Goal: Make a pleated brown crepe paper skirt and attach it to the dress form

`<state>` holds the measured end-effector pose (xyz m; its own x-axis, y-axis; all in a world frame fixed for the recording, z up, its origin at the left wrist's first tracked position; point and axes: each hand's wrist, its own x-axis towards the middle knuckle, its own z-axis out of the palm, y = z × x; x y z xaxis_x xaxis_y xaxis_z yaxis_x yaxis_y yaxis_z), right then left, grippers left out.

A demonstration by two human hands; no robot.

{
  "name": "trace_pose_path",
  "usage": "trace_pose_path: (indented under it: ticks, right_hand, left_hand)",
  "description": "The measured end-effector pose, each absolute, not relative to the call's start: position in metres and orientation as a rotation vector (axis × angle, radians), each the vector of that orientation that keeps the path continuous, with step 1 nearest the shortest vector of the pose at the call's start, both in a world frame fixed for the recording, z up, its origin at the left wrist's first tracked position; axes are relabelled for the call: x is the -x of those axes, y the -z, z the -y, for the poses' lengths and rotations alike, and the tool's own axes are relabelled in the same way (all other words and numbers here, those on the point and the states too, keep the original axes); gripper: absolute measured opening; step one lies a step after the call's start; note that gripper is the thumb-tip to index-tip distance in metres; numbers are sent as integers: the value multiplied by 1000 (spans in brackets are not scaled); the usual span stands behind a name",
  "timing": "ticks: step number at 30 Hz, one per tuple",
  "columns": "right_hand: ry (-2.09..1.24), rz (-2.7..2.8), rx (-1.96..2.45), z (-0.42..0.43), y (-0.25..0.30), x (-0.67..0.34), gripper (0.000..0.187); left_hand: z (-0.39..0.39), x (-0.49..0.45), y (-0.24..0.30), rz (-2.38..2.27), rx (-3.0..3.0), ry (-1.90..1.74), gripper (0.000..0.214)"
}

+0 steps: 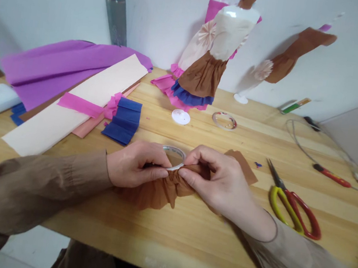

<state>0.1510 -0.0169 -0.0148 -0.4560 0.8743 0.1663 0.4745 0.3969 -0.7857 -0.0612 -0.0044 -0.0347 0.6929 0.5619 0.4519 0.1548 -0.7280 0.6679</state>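
A: Where are the hands?
B: Around the centre of the frame. The left hand (138, 164) comes in from the left and the right hand (223, 175) from the right, fingertips near each other

A: Wide or narrow?
B: Both narrow. Each has thumb and fingers pinched on the gathered brown paper (155, 190), its pleats fanning out below the fingers, just below the centre of the frame

A: And that white ring?
B: A tape roll (182, 153), showing between the hands just behind the fingertips. I can't tell whether either hand grips it

A: What lies by the right hand?
B: A flat brown piece (245, 167) just behind it, and farther right the scissors (285, 190), one handle yellow, one red, blades pointing up the frame

A: The left side?
B: A blue pleated piece (123, 120) near the left hand, then a pink strip (80, 105) across a long cream strip (106, 82), with purple paper (76, 59) behind, at upper left

A: Anything at the top?
B: A dress form (233, 33) right of top centre, in a brown skirt (203, 73) over blue and pink ruffles, and a metal flask (116, 11) at upper left
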Motion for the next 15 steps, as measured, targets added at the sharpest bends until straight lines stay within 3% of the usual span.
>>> trace_pose_path:
  ticks: [6,8,12,15]
  right_hand:
    - [-729,2379,880,9,9,-157,12]
    - [-840,2312,910,6,10,-158,13]
    - [-1143,2116,923,3,11,-158,11]
    - [-1355,1991,939,0,12,-158,13]
  left_hand:
    - [0,64,35,-499,-2395,-862,21]
    - [-4,68,37,-600,-2499,-921,28]
    - [-10,75,41,-790,-2580,-1081,62]
    - [-8,78,40,-751,-2376,-1211,66]
